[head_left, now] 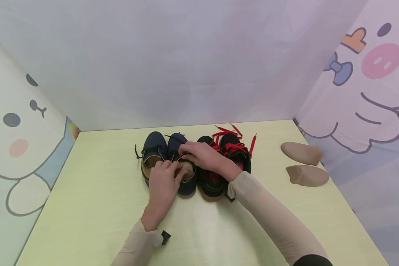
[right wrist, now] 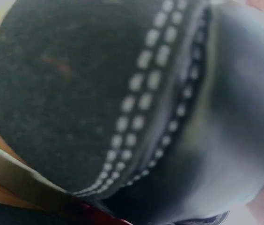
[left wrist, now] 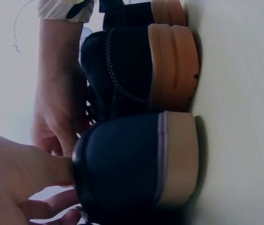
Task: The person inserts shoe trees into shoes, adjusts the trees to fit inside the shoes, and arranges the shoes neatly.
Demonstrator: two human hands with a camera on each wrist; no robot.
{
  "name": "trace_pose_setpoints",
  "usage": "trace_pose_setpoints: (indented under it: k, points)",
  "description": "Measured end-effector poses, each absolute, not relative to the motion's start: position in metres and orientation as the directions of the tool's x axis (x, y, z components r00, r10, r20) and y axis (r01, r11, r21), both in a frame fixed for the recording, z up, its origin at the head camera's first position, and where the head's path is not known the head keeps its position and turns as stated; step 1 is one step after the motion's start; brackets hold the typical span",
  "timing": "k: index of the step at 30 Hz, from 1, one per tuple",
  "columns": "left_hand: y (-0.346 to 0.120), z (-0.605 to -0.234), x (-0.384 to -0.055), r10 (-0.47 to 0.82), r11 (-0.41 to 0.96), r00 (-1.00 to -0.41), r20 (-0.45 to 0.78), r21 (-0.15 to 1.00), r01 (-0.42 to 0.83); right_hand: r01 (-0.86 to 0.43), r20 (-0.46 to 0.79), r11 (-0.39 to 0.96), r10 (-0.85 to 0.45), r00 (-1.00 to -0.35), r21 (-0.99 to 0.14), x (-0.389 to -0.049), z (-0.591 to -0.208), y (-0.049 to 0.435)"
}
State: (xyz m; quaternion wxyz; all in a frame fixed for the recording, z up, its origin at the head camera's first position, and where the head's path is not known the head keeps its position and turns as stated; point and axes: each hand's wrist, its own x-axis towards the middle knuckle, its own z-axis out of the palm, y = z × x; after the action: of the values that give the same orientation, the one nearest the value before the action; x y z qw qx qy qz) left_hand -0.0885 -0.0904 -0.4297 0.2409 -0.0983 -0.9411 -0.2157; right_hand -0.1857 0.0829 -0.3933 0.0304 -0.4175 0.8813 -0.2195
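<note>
Two navy lace-up shoes stand side by side, the left shoe (head_left: 154, 140) and the right shoe (head_left: 177, 139), toes pointing away. Over the right one's opening, my left hand (head_left: 164, 181) bends its fingers and thumb together at a dark shoelace. From the other side my right hand (head_left: 203, 155) reaches across and pinches at the laces by the tongue; its fingertips partly hide what they grip. In the left wrist view, the navy shoe's heel (left wrist: 118, 159) is close beside the left thumb (left wrist: 52, 168). Dark stitched shoe leather (right wrist: 66, 93) fills the right wrist view.
A black pair with loose red laces (head_left: 236, 147) stands immediately right of the navy shoes, under my right forearm. Two beige shoe-shaped inserts (head_left: 302, 152) lie at the table's right side. Cartoon-printed cloth walls (head_left: 186, 66) enclose the pale yellow table (head_left: 96, 192).
</note>
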Motion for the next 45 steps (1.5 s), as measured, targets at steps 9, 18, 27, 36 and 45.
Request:
trace_pose_setpoints:
  k: [9,18,27,36,45]
  points:
    - [-0.092,-0.435,-0.095,0.038,0.859,-0.862,0.506,0.423,0.287,-0.703,0.116,0.593,-0.727,-0.677,-0.391,-0.181,-0.395,0.081]
    - [-0.093,-0.441,-0.105,-0.032,0.823,-0.878,0.477,0.511,0.248,-0.715,0.114,0.625,-0.723,-0.681,-0.314,-0.173,-0.394,0.076]
    - [-0.095,-0.439,-0.112,-0.026,0.827,-0.907,0.419,0.519,0.217,-0.7,0.098,0.644,-0.711,-0.696,-0.309,-0.174,-0.395,0.076]
    - [-0.094,-0.439,-0.116,-0.017,0.842,-0.918,0.397,0.5,0.201,-0.689,0.096,0.663,-0.696,-0.711,-0.294,-0.169,-0.397,0.077]
    - [-0.092,-0.439,-0.118,-0.018,0.857,-0.921,0.389,0.48,0.186,-0.678,0.092,0.674,-0.686,-0.722,-0.293,-0.166,-0.397,0.078]
